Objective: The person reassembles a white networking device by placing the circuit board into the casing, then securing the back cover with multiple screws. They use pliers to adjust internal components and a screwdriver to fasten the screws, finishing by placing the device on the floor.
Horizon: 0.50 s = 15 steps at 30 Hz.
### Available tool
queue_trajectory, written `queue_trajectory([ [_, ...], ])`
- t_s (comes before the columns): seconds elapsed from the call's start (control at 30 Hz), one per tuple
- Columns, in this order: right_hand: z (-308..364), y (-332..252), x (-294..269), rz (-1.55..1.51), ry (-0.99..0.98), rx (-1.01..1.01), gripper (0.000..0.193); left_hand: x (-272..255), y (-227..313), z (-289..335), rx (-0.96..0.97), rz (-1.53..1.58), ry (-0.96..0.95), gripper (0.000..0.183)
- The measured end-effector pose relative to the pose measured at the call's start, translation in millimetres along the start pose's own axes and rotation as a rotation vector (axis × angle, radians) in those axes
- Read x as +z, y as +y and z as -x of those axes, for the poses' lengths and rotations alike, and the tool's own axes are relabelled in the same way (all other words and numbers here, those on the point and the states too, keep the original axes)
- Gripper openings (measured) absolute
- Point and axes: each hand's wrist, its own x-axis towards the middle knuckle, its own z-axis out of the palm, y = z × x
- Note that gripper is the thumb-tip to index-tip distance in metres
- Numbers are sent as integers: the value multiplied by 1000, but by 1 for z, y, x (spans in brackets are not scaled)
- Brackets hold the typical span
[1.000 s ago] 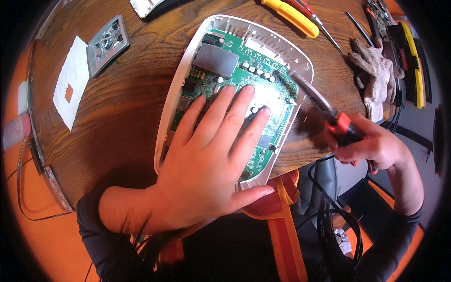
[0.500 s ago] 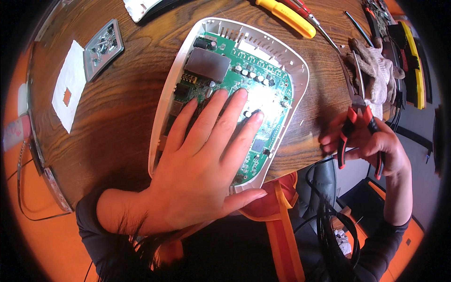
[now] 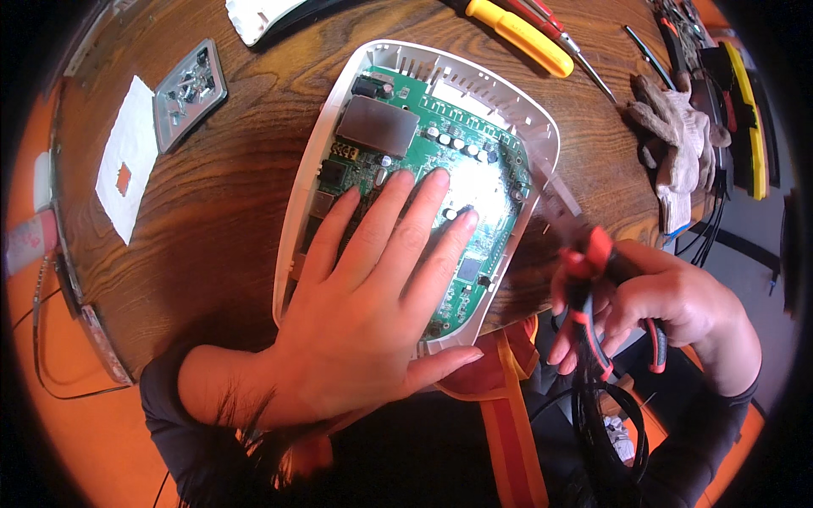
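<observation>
My left hand [image 3: 356, 288] lies flat with fingers spread over a green circuit board [image 3: 411, 161], pressing on its lower part. The board sits in a white plastic housing [image 3: 298, 220] with slotted walls, and a grey metal shield box [image 3: 377, 124] stands near its upper left. Bright light glares off the board's right half. In my right hand [image 3: 682, 296] are pliers [image 3: 600, 245] with red and black handles, the handles spread apart. Their jaws are smeared by motion and overlap the housing's right rim in view; whether they touch it I cannot tell.
A small tray [image 3: 174, 129] of screws is at the upper left, beside white paper [image 3: 123, 165] with an orange-brown patch. A yellow-handled tool [image 3: 525, 41] and red-handled screwdriver [image 3: 552, 25] lie at the far side. Work gloves [image 3: 684, 135] rest at the right.
The pliers have swung left from beside the gloves to the housing's right edge, and my right hand has moved left and nearer. My left hand stays spread on the board.
</observation>
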Motion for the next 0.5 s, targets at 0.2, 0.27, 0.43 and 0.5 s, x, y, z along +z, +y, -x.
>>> queue_trajectory([
  [0.2, 1, 9, 6, -84, 22, 58, 42, 0, 1, 1, -7, 5, 4, 80],
  [0.27, -3, 7, 1, -50, -42, 51, 39, 0, 1, 0, -4, -2, 4, 80],
  [0.43, 2, 5, 3, -202, -4, -66, 35, 0, 1, 0, -9, 6, 3, 82],
  [0.5, 2, 6, 5, -156, -22, -69, 37, 0, 1, 0, -10, 3, 6, 82],
])
